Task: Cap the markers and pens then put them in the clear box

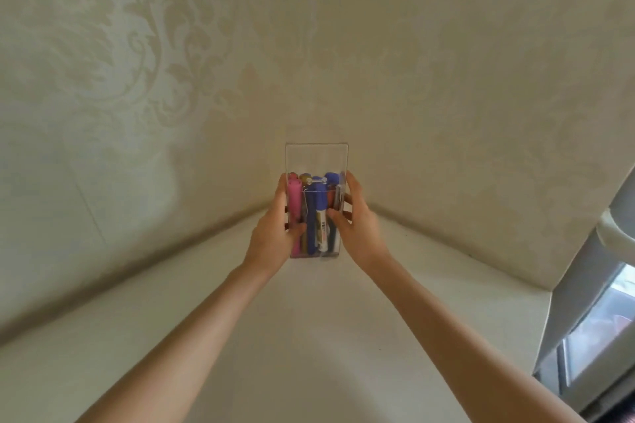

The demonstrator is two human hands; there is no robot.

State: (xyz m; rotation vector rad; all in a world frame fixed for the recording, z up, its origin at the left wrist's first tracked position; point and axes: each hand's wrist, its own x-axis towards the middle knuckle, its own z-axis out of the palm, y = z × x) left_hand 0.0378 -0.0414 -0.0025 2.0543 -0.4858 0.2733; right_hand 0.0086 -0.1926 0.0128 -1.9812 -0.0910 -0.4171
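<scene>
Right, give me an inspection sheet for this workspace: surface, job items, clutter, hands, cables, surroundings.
Surface: pale counter running into a wall corner.
Job's things: clear box upright, with markers and pens standing inside, including a pink marker; too blurred to tell whether all are capped, or whether the box rests on the counter.
Clutter: nothing seen.
Hands: left hand grips the box's left side, right hand its right side.
Cables: nothing seen.
Surroundings: patterned wallpaper on both walls; window frame at the right edge.
</scene>
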